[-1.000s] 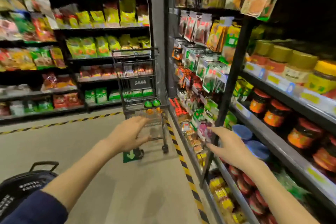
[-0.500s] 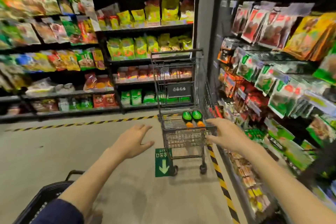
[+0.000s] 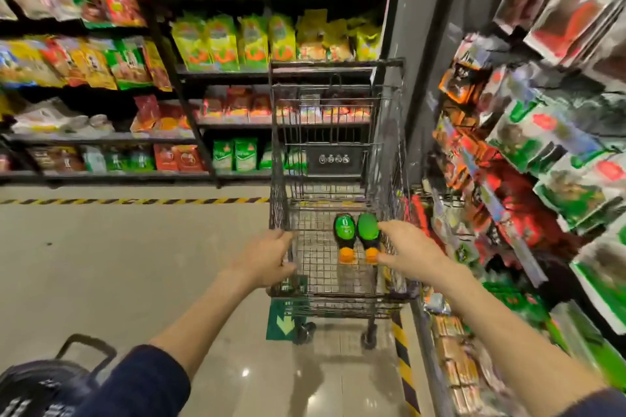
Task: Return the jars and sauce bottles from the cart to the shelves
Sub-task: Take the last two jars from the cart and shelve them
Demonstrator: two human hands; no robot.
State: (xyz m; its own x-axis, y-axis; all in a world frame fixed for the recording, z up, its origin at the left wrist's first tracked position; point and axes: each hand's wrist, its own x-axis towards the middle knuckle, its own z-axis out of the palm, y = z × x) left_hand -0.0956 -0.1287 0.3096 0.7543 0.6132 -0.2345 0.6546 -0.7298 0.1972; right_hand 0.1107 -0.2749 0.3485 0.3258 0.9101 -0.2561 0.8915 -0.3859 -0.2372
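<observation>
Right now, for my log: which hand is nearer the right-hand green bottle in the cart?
Right. The right hand is right of the right-hand green bottle, fingertips at it; the left hand is at the left rim of the cart.

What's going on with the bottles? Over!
Left hand at cart, left side. Right hand open beside two green sauce bottles lying inside. Nothing blocking.

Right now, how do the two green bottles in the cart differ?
The left bottle shows a label with white print; the right bottle shows plain green. The right hand is at the right bottle, thumb by its cap, grip unclear; nothing touches the left bottle. Shared: both lie side by side on the cart mesh, orange caps toward the person.
</observation>
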